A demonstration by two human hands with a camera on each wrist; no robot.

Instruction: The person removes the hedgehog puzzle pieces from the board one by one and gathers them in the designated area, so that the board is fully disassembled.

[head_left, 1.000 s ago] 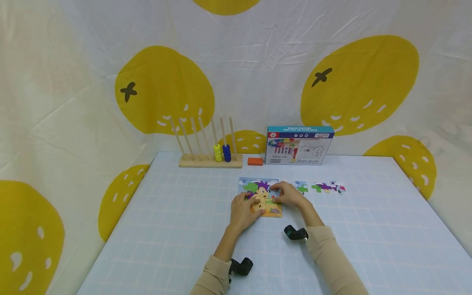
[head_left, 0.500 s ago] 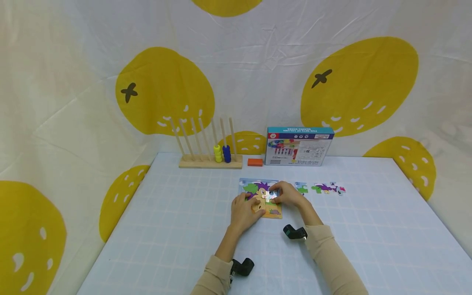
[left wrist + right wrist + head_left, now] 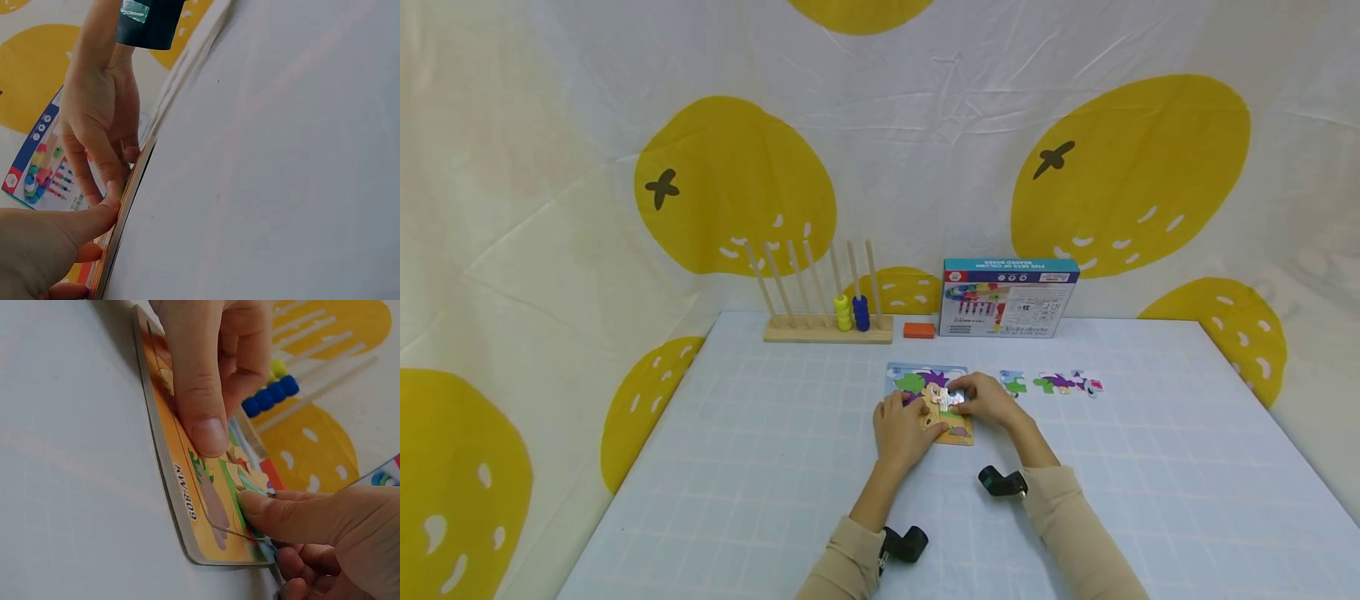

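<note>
A flat jigsaw puzzle board [image 3: 917, 366] with a cartoon figure lies mid-table under both hands. My left hand [image 3: 901, 429] rests across its left and front part; in the right wrist view that thumb presses straight down on the picture. At the board's right side, my right hand [image 3: 988, 398] pinches a puzzle piece [image 3: 952, 397] over the picture, and the piece shines with glare. Whether that piece sits flush is hard to tell. The left wrist view catches the board's edge [image 3: 128, 203] almost side-on, with fingers of both hands close together.
Loose puzzle pieces [image 3: 1063, 383] lie right of the board, with another piece group [image 3: 1013, 382] nearer the right hand. Behind stand a wooden peg rack [image 3: 827, 333] with yellow and blue beads, an orange block [image 3: 919, 330] and a toy box [image 3: 1007, 297].
The piece at the right fingers turned from coloured to shiny with glare, so its tilt seems changed. My left hand has shifted slightly right, its thumb further across the board.
</note>
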